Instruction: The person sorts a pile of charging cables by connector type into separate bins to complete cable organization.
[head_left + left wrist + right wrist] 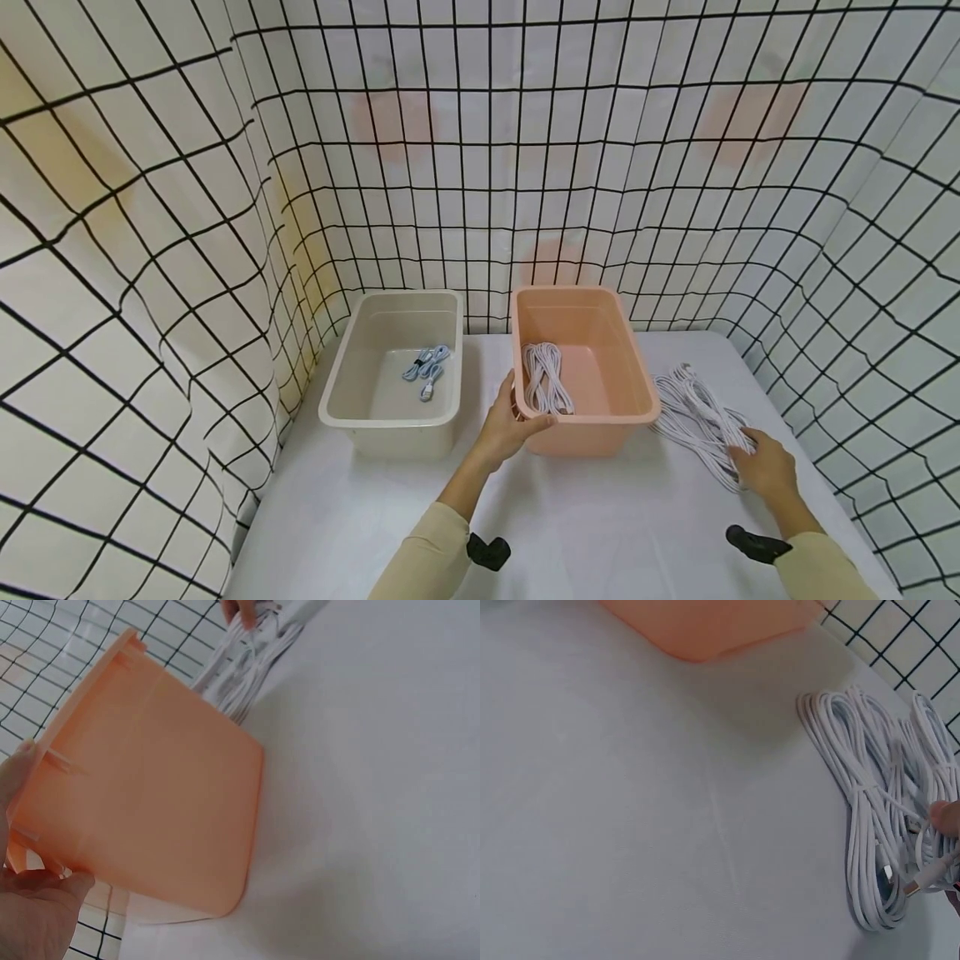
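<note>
My left hand (504,429) grips the front left corner of a peach plastic bin (592,440), thumb over the rim and fingers along the left side. One bundle of white cable (546,377) lies inside that bin at its left. To the right, several coiled white USB cables (678,408) lie in a pile on the table. My right hand (765,467) pinches a bundled cable (939,769) at the pile's right side. A white plug end (930,876) sticks out beside the thumb. Most of the right hand is out of frame in the right wrist view.
Left of the peach bin stands a cream bin (397,437) with light blue cables (427,367) in it. Both bins sit on a white-covered table (570,525). Black wire mesh (487,167) surrounds the table at the back and both sides.
</note>
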`<state>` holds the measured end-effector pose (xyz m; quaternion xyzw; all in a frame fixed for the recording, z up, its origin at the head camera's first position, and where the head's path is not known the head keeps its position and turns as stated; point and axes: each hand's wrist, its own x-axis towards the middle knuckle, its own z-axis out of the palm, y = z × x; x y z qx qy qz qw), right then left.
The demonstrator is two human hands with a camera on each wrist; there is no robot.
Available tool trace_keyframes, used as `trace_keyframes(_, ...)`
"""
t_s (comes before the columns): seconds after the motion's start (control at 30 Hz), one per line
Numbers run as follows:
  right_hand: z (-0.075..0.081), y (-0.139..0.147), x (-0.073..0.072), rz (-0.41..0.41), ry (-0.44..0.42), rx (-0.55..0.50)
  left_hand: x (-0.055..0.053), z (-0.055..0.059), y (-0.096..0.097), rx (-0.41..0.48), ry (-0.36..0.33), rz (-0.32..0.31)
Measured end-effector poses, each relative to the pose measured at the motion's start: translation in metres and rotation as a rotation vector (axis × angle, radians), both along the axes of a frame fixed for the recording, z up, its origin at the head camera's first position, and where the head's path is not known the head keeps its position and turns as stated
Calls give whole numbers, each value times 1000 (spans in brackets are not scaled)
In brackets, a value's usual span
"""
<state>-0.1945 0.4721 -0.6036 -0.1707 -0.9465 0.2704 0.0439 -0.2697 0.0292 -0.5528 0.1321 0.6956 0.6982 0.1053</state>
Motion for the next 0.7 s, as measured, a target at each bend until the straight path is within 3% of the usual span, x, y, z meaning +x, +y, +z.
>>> trace_keyframes(0.33, 13, 4, 0, -40, 22, -50, -2, -3, 1, 7, 11, -6)
trace_keyframes(0.7, 32, 2, -2, 6, 50, -88, -2, -2, 0, 5, 6, -7)
